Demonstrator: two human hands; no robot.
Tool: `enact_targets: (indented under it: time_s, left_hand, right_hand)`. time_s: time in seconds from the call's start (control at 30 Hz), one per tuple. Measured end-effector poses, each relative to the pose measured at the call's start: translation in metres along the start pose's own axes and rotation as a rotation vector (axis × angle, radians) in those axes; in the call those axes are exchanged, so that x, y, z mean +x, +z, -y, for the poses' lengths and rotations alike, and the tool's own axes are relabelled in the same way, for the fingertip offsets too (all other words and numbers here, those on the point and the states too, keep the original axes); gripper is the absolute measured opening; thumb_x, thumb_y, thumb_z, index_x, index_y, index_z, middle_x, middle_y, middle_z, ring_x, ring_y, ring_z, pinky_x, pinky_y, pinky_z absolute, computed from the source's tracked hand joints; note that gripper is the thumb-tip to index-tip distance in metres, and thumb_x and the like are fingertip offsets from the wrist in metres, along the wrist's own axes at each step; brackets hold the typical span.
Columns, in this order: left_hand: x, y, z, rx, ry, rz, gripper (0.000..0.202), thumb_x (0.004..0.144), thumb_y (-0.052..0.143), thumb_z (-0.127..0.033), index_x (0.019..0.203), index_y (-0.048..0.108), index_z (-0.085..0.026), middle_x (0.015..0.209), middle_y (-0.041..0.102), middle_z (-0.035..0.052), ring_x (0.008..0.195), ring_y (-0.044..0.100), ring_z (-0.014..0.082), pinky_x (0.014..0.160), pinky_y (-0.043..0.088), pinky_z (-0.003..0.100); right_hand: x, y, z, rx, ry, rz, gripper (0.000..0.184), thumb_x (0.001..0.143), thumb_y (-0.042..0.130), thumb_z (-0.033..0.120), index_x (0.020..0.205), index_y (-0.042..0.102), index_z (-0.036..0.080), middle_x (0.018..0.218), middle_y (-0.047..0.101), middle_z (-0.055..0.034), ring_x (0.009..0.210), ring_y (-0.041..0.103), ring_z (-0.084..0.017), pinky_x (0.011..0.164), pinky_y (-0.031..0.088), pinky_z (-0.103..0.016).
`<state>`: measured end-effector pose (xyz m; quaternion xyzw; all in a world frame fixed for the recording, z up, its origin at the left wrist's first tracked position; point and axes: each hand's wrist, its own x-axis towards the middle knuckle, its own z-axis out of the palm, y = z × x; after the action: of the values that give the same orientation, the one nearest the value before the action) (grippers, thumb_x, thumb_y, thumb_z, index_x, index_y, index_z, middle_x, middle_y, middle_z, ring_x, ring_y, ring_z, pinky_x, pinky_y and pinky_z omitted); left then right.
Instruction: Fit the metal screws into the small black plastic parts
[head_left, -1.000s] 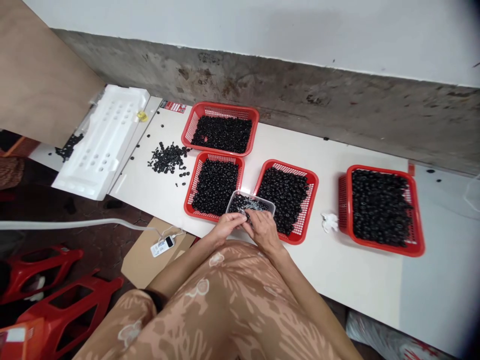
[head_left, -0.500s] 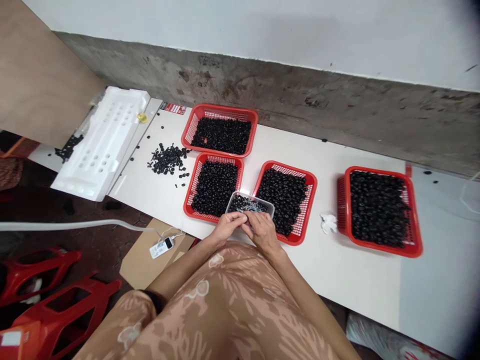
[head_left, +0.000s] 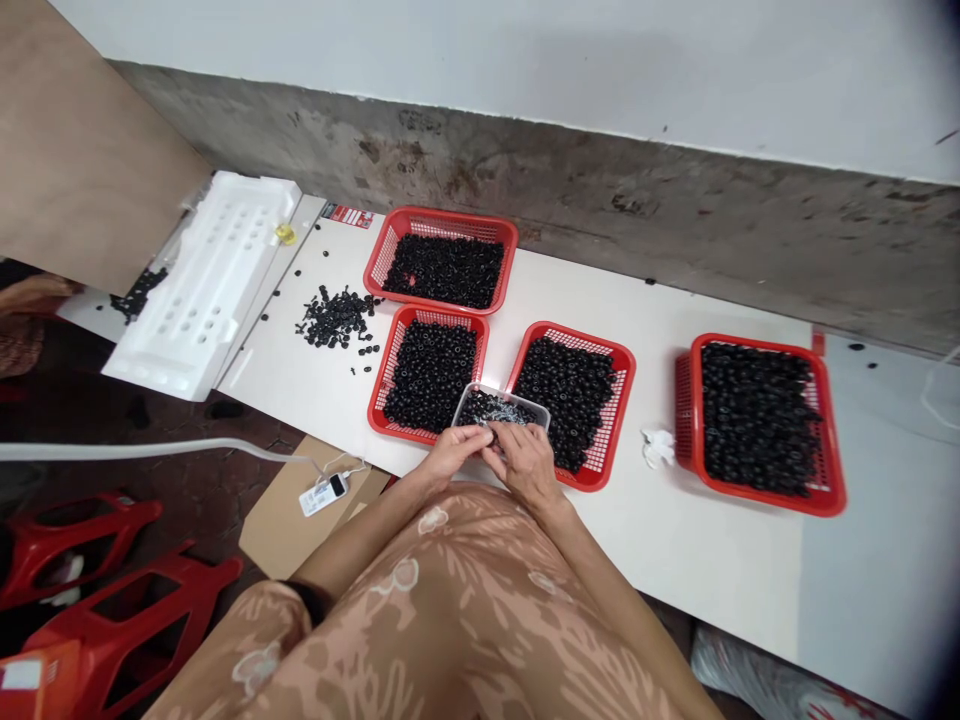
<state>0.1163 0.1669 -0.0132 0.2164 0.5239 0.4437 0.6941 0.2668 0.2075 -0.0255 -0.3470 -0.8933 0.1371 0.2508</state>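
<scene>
My left hand (head_left: pixel 454 449) and my right hand (head_left: pixel 523 457) meet fingertip to fingertip at the near edge of a clear plastic tub (head_left: pixel 544 420). Both are closed in a pinch, and whatever small piece sits between the fingers is too hidden to name. Small black and silvery bits (head_left: pixel 501 408) fill the tub. To its left, a red basket (head_left: pixel 373 412) holds many round black parts (head_left: pixel 431 375). Another red basket (head_left: pixel 616 420), also full of black parts (head_left: pixel 562 390), stands just right of the tub.
Farther back is a red basket (head_left: pixel 508 255) of smaller black pieces. A loose black pile (head_left: pixel 337 318) lies left, near a white foam block (head_left: pixel 202 290). Rightward are a crumpled white scrap (head_left: pixel 658 448) and a large filled red basket (head_left: pixel 834 480). Red stools (head_left: pixel 142 610) stand lower left.
My hands stay pinched together in nearly the same spot, with only a slight shift of the fingers. At the far left edge, another person's arm has come into view.
</scene>
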Motion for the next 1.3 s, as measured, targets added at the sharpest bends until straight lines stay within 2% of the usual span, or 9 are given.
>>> enact_targets:
  time_s: [0.2, 0.4, 0.57, 0.7, 0.9, 1.03, 1.13, 1.3]
  left_hand:
    - [0.0, -0.005, 0.004, 0.0, -0.029, 0.017, 0.035, 0.067, 0.074, -0.045, 0.077, 0.071, -0.011, 0.07, 0.064, 0.0042, 0.064, 0.05, 0.0122, 0.066, 0.035, 0.024]
    - [-0.001, -0.007, 0.005, 0.064, 0.016, 0.022, 0.033, 0.069, 0.073, -0.042, 0.08, 0.072, -0.011, 0.078, 0.067, 0.0051, 0.072, 0.053, 0.0142, 0.076, 0.037, 0.025]
    - [-0.002, -0.01, 0.008, 0.084, 0.026, 0.078, 0.034, 0.073, 0.07, -0.043, 0.084, 0.072, -0.011, 0.08, 0.068, 0.0064, 0.076, 0.055, 0.0165, 0.08, 0.038, 0.028]
    - [-0.002, -0.009, 0.008, 0.085, 0.002, 0.07, 0.036, 0.071, 0.07, -0.046, 0.079, 0.071, -0.011, 0.077, 0.067, 0.0066, 0.074, 0.056, 0.0169, 0.079, 0.038, 0.027]
    - [-0.002, -0.007, 0.01, 0.126, 0.002, 0.08, 0.037, 0.071, 0.07, -0.048, 0.079, 0.071, -0.011, 0.077, 0.068, 0.0056, 0.073, 0.055, 0.0157, 0.075, 0.038, 0.027]
    - [-0.002, -0.009, 0.012, 0.001, -0.127, 0.042, 0.042, 0.07, 0.07, -0.053, 0.075, 0.071, -0.011, 0.076, 0.068, 0.0083, 0.072, 0.057, 0.0165, 0.07, 0.04, 0.027]
    - [-0.002, -0.01, 0.013, -0.199, -0.244, 0.068, 0.037, 0.067, 0.075, -0.046, 0.078, 0.072, -0.011, 0.082, 0.069, 0.0104, 0.077, 0.06, 0.0179, 0.074, 0.043, 0.028]
    - [-0.003, -0.012, 0.013, -0.417, -0.374, 0.172, 0.027, 0.065, 0.079, -0.03, 0.083, 0.072, -0.011, 0.082, 0.069, 0.0091, 0.075, 0.06, 0.0157, 0.081, 0.045, 0.03]
  right_hand:
    - [-0.002, 0.003, -0.003, -0.012, -0.017, 0.015, 0.031, 0.095, 0.047, 0.035, 0.112, 0.058, 0.012, 0.094, 0.066, -0.0116, 0.086, 0.059, -0.02, 0.088, 0.036, -0.038]
    - [-0.008, 0.01, -0.004, -0.047, -0.088, -0.001, 0.033, 0.096, 0.043, 0.032, 0.117, 0.055, 0.009, 0.092, 0.064, -0.0131, 0.084, 0.058, -0.022, 0.087, 0.042, -0.038]
    - [-0.011, 0.009, -0.004, 0.043, -0.089, 0.028, 0.038, 0.097, 0.041, 0.033, 0.125, 0.05, 0.009, 0.089, 0.062, -0.0125, 0.084, 0.057, -0.023, 0.081, 0.046, -0.038]
    - [-0.009, 0.008, -0.005, 0.072, -0.116, 0.024, 0.038, 0.095, 0.045, 0.035, 0.119, 0.054, 0.006, 0.082, 0.059, -0.012, 0.08, 0.056, -0.023, 0.077, 0.047, -0.037]
    - [-0.011, 0.008, -0.006, 0.072, -0.125, 0.031, 0.026, 0.095, 0.047, 0.03, 0.102, 0.06, 0.009, 0.074, 0.057, -0.0089, 0.072, 0.054, -0.02, 0.075, 0.046, -0.034]
    - [-0.012, 0.007, -0.003, 0.158, -0.031, -0.002, 0.021, 0.095, 0.047, 0.029, 0.098, 0.061, 0.014, 0.066, 0.057, -0.0022, 0.064, 0.055, -0.015, 0.079, 0.045, -0.034]
    - [-0.012, 0.006, -0.002, 0.243, 0.016, -0.048, 0.017, 0.093, 0.052, 0.027, 0.1, 0.061, 0.015, 0.063, 0.059, 0.0008, 0.063, 0.057, -0.013, 0.081, 0.042, -0.034]
    - [-0.014, 0.002, -0.004, 0.287, -0.018, -0.054, 0.018, 0.091, 0.056, 0.027, 0.104, 0.061, 0.015, 0.087, 0.069, -0.0052, 0.079, 0.063, -0.015, 0.087, 0.038, -0.035]
